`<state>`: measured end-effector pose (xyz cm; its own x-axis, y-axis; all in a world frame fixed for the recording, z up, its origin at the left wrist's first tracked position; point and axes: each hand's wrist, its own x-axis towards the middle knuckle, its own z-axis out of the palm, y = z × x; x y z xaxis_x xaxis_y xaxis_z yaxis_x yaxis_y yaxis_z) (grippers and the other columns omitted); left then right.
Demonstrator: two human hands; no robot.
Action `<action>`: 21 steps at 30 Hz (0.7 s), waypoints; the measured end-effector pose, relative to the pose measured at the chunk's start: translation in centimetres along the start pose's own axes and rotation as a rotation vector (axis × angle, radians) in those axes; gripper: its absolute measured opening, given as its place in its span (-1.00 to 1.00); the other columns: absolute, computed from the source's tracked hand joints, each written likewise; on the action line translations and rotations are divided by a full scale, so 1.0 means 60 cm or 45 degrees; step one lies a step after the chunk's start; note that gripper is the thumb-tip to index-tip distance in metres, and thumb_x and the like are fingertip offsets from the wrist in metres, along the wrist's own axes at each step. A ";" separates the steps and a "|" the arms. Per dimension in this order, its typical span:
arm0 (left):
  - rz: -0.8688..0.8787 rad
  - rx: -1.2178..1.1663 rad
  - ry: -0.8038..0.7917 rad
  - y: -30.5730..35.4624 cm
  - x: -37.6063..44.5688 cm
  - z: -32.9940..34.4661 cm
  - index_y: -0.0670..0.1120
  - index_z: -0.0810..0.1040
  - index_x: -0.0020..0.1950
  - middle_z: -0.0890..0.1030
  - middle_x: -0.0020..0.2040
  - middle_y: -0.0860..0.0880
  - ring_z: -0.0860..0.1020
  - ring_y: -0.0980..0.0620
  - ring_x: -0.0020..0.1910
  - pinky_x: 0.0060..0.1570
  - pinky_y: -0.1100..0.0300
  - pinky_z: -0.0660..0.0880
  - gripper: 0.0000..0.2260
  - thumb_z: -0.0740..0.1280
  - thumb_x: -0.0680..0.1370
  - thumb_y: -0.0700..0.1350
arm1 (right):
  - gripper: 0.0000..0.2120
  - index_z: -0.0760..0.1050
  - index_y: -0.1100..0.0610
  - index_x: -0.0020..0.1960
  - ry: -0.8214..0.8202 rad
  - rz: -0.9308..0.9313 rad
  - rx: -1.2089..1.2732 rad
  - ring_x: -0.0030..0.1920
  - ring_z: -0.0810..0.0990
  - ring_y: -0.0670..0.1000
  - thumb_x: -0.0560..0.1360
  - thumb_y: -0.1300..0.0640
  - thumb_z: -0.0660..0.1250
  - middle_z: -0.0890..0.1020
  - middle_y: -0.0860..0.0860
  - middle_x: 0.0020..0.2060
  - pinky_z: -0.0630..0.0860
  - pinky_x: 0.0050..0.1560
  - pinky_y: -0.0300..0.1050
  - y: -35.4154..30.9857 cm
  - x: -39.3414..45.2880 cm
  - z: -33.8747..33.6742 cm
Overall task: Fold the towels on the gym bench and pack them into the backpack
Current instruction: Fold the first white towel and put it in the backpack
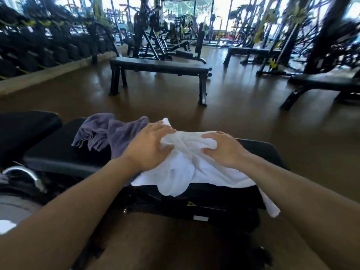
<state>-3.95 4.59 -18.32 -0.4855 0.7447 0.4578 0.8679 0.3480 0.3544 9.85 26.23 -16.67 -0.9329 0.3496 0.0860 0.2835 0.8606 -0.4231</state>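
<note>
— How far along?

— Barely begun. My left hand (149,147) and right hand (222,151) each gripped bunched folds of the crumpled white terry towel (187,172) on the black padded counter (58,154).

— The other?

— The rumpled grey-purple cloth towel (111,131) lay unfolded beside it. No backpack clearly in view; nothing looked packed.

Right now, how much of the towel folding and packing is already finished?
Nothing looks finished yet. In hand: the left hand and the right hand both grip the bunched white towel, which lies crumpled on the gym bench. Left: the purple towel lies unfolded beside it. Both towels must be folded and packed; I cannot clearly make out the backpack in this view.
</note>
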 end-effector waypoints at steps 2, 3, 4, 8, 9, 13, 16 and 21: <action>0.176 0.043 -0.136 0.041 -0.009 0.039 0.01 0.56 0.39 0.53 0.42 -0.02 0.35 -0.08 0.52 0.52 -0.14 0.24 -0.56 0.35 0.54 0.11 | -0.34 0.36 -0.13 0.50 -0.209 0.034 -0.053 0.46 0.30 -0.06 0.47 -0.26 0.44 0.39 -0.19 0.44 0.27 0.39 -0.09 0.019 -0.044 -0.029; 0.220 0.128 -0.191 0.055 -0.012 0.056 0.05 0.53 0.42 0.49 0.46 0.00 0.29 -0.06 0.56 0.56 -0.14 0.13 -0.54 0.31 0.55 0.16 | -0.22 0.28 -0.19 0.54 -0.352 0.054 -0.050 0.47 0.23 -0.11 0.41 -0.31 0.46 0.33 -0.25 0.44 0.23 0.42 -0.10 0.025 -0.065 -0.036; 0.219 0.236 -0.244 0.067 -0.015 0.067 0.08 0.48 0.46 0.42 0.52 0.02 0.19 -0.03 0.61 0.59 -0.15 0.01 -0.51 0.26 0.56 0.21 | -0.11 0.19 -0.24 0.57 -0.477 0.082 -0.079 0.51 0.16 -0.11 0.35 -0.36 0.49 0.26 -0.27 0.50 0.18 0.49 -0.08 0.037 -0.086 -0.041; 0.057 0.538 -0.463 0.071 -0.030 0.085 0.14 0.33 0.55 0.21 0.63 0.06 -0.06 0.02 0.65 0.53 -0.31 -0.16 -0.42 0.02 0.60 0.36 | -0.31 0.42 -0.04 0.48 -0.384 0.032 -0.296 0.53 0.28 -0.01 0.43 -0.24 0.48 0.42 -0.12 0.49 0.23 0.51 -0.03 0.095 -0.131 -0.009; 0.032 0.526 -0.464 0.066 -0.035 0.088 0.15 0.35 0.53 0.22 0.62 0.06 -0.03 0.02 0.65 0.53 -0.31 -0.13 -0.37 -0.06 0.57 0.40 | -0.52 0.55 0.07 0.35 -0.214 -0.008 -0.228 0.44 0.42 0.03 0.50 -0.11 0.44 0.56 -0.04 0.37 0.33 0.44 -0.01 0.103 -0.139 0.002; -0.079 0.377 -0.351 0.058 -0.040 0.096 0.19 0.47 0.42 0.33 0.56 0.12 0.10 0.05 0.62 0.50 -0.22 0.11 -0.30 -0.13 0.46 0.43 | -0.82 0.53 0.08 0.15 0.219 0.056 -0.123 0.09 0.64 0.15 0.59 0.17 0.23 0.69 0.04 0.00 0.53 0.11 0.07 0.125 -0.143 0.026; -0.134 0.255 -0.251 0.065 -0.024 0.090 0.14 0.43 0.45 0.38 0.52 0.09 0.25 0.01 0.56 0.39 -0.07 0.34 -0.48 0.12 0.57 0.33 | -0.91 0.42 0.11 0.08 0.495 0.201 0.187 -0.18 0.59 0.21 0.60 0.22 0.18 0.61 0.10 -0.21 0.52 -0.14 0.13 0.115 -0.119 -0.006; 0.083 0.650 -0.122 0.058 0.000 0.072 0.11 0.60 0.22 0.36 0.54 0.00 0.12 -0.12 0.62 0.48 -0.43 -0.13 -0.31 -0.01 0.45 0.53 | -0.90 0.48 0.09 0.04 0.635 0.046 0.159 -0.34 0.55 0.12 0.61 0.19 0.19 0.57 0.01 -0.37 0.47 -0.30 0.06 0.084 -0.103 -0.021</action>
<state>-0.47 8.24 -20.59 -0.4381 0.8144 0.3806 0.8480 0.5148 -0.1255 17.34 28.85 -18.19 -0.6949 0.5388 0.4763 0.2563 0.8044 -0.5359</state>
